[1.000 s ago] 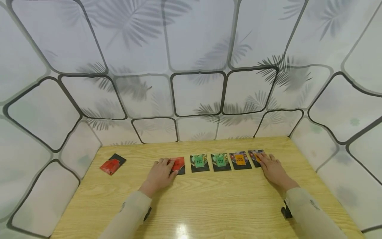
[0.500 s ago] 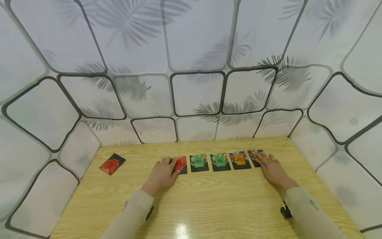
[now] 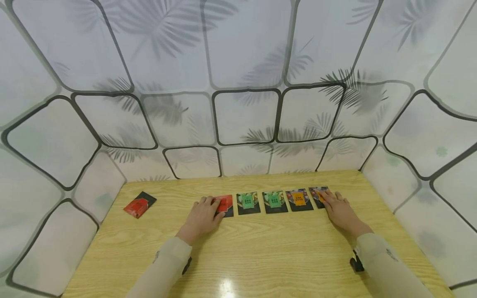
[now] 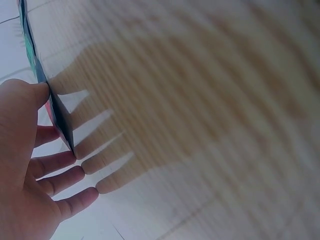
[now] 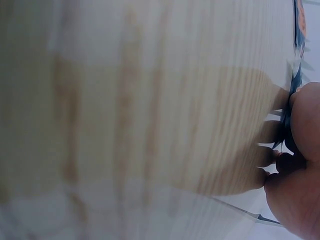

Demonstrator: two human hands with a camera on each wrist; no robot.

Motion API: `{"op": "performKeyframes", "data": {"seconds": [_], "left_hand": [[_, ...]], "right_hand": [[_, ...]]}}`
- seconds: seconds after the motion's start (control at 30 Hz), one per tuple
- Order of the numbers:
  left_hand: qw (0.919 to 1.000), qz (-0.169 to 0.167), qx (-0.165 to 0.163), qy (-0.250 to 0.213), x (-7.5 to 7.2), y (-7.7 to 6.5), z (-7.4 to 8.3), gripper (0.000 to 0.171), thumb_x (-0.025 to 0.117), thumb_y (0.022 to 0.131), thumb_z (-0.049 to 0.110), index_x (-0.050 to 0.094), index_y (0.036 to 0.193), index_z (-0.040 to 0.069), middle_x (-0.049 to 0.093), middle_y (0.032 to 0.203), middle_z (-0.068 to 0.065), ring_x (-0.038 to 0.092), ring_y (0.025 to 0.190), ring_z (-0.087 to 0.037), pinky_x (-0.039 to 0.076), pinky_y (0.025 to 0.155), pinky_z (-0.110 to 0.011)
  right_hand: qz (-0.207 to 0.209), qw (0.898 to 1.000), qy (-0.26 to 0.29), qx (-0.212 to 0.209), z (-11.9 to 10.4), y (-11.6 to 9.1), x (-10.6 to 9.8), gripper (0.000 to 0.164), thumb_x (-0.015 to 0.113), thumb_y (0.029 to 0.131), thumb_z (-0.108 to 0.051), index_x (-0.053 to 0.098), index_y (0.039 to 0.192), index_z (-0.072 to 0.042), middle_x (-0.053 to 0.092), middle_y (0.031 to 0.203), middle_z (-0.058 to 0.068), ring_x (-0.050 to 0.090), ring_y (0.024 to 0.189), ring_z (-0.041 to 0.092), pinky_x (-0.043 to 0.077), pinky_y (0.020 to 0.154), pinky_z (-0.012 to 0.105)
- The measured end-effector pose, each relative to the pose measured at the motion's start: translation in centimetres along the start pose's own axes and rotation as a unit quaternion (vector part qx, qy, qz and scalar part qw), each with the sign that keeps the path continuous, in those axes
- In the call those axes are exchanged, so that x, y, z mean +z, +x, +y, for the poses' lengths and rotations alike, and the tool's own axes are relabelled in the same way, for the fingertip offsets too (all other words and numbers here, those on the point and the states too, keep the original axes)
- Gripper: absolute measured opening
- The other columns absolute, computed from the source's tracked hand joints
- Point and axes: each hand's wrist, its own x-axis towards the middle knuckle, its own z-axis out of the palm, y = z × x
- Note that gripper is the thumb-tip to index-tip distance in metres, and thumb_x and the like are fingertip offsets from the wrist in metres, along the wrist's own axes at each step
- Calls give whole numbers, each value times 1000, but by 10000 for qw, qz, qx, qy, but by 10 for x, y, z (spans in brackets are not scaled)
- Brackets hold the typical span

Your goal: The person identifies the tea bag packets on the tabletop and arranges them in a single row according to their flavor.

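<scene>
In the head view my left hand (image 3: 201,217) rests on the left part of a flat red-and-black packet (image 3: 228,203), its thumb by the near edge. The left wrist view shows this packet (image 4: 61,120) edge-on, with the fingers (image 4: 57,164) fairly straight. My right hand (image 3: 342,211) lies over the right part of an orange-labelled dark packet (image 3: 315,194) at the row's right end. Between the hands lie two green-labelled packets, one left (image 3: 248,203) and one right (image 3: 275,202), then another orange-labelled packet (image 3: 299,200).
Apart from the row, a second red-and-black packet (image 3: 139,205) lies tilted at the far left. All the packets are on a light wooden table (image 3: 268,252). White patterned cloth walls (image 3: 246,118) enclose its back and sides. A black strap piece (image 3: 356,263) sits under the right sleeve.
My left hand has slid the red-and-black packet slightly right, toward the green-labelled packets, then stopped. My right hand has stayed in place.
</scene>
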Motion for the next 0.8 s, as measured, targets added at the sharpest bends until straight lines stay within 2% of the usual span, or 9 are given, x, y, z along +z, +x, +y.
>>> {"op": "performKeyframes", "data": {"seconds": [0.2, 0.4, 0.6, 0.8], "left_hand": [[10000, 56, -20, -70, 2, 0, -2, 60, 59, 107, 45, 57, 151, 5, 61, 140, -21, 59, 127, -41, 53, 100, -58], [9982, 187, -58, -569, 2, -4, -12, 62, 58, 107, 44, 49, 157, 8, 58, 144, -24, 58, 131, -44, 51, 104, -62], [9954, 529, -303, -733, -4, -16, -46, 61, 58, 108, 38, 46, 158, 5, 58, 145, -29, 58, 132, -50, 49, 105, -69], [9901, 822, -940, -643, -9, -36, -85, 59, 57, 108, 35, 47, 156, 1, 56, 143, -35, 57, 128, -57, 47, 102, -74]], "right_hand": [[-11, 10000, 10, -9, 0, 2, 2, 49, 41, 114, -20, 42, 157, 4, 35, 160, 38, 24, 145, 71, 22, 114, 84], [-18, 10000, 3, -7, 0, 2, 2, 49, 41, 114, -20, 41, 158, 3, 35, 160, 38, 24, 145, 71, 22, 114, 84], [-4, 10000, -35, -14, 1, 3, 4, 48, 40, 115, -20, 42, 158, 0, 35, 160, 38, 24, 145, 71, 23, 114, 83], [-36, 10000, -37, 21, 3, 3, 4, 48, 37, 115, -21, 41, 160, -2, 34, 161, 38, 23, 145, 71, 22, 114, 83]]}}
